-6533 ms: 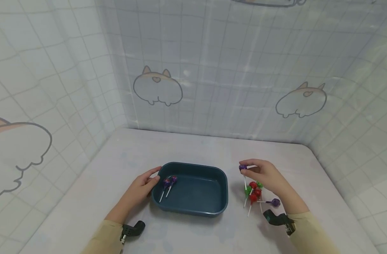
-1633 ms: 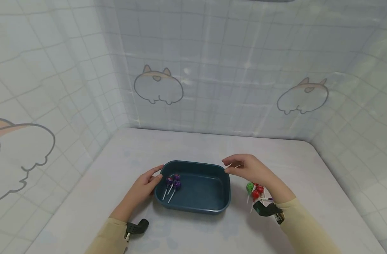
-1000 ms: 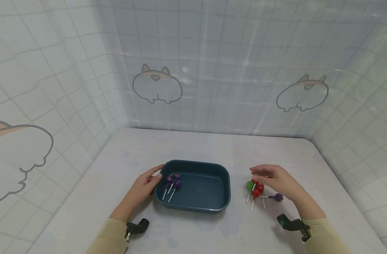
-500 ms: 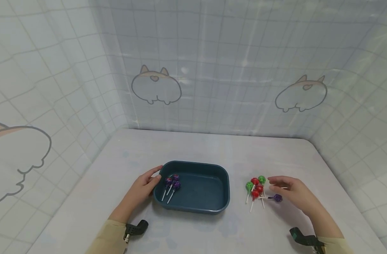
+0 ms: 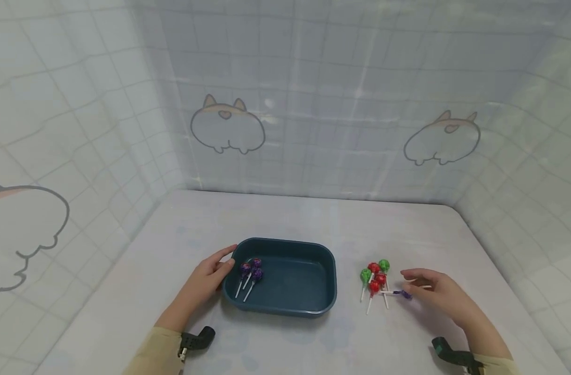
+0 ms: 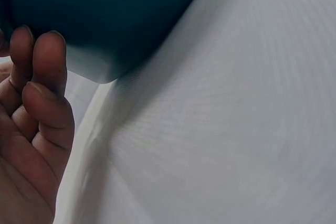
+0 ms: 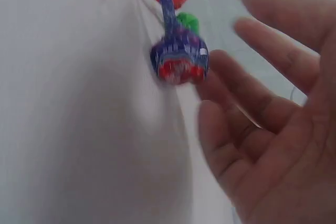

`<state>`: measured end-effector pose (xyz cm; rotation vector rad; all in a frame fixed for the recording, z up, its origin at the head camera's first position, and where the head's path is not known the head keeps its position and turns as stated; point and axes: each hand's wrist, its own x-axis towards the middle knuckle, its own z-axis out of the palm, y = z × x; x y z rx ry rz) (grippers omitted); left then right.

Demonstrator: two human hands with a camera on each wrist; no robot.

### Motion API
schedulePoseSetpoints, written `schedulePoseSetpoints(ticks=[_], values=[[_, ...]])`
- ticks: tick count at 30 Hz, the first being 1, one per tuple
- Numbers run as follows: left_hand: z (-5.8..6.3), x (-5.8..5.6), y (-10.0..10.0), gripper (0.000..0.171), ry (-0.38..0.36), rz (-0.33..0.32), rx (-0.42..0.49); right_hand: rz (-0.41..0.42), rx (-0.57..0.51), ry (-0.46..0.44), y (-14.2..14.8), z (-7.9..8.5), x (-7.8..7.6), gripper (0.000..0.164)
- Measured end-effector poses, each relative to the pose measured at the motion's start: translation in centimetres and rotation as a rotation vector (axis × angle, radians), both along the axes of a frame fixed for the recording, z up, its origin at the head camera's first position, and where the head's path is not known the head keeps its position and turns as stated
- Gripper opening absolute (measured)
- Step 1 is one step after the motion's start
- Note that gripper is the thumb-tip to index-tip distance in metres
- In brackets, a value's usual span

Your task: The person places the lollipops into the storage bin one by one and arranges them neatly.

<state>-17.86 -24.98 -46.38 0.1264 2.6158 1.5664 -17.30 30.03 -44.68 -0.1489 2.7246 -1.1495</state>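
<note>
A dark teal rectangular tray (image 5: 294, 285) sits on the table in the head view. My left hand (image 5: 203, 284) holds its left rim, thumb over the edge; in the left wrist view curled fingers (image 6: 50, 69) lie against the outer wall. Inside, at the left end, lie three purple-wrapped lollipops (image 5: 256, 274). Beyond the tray's right side, my right hand (image 5: 440, 294) hovers with parted fingers, nothing between them. Right by its fingertips is another purple lollipop (image 7: 179, 59), its stick pointing left and its head partly hidden in the head view.
Red lollipops (image 5: 374, 286) and green lollipops (image 5: 384, 265) lie bunched right of the tray, sticks crossing that of the purple one. The white table (image 5: 285, 213) is bounded by checked curtains (image 5: 313, 104) at the back and both sides.
A third purple lollipop has come into the tray since the oldest frame. My right hand has moved from the tray's right corner rightward, down to the purple lollipop. My left hand stays put.
</note>
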Motion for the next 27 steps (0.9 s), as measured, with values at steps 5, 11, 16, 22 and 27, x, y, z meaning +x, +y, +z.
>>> schedulePoseSetpoints(ticks=[5,11,16,22,27], values=[[0.0,-0.1,-0.1,0.045,0.001,-0.014,0.015,0.031,0.022,-0.055,0.5,-0.6,0.3,0.047],[0.1,-0.1,-0.1,0.044,0.012,-0.013,0.012,0.05,0.032,-0.094,0.6,-0.8,0.2,0.04],[0.1,0.0,-0.2,0.045,0.012,-0.021,-0.012,0.053,0.054,-0.087,0.6,-1.4,0.3,0.036],[0.3,-0.1,-0.3,0.045,0.017,-0.013,-0.027,0.066,0.043,-0.065,0.9,-1.5,0.3,0.041],[0.2,-0.1,-0.2,0.045,0.014,-0.023,-0.003,-0.03,-0.025,-0.091,1.7,-0.6,0.3,0.045]])
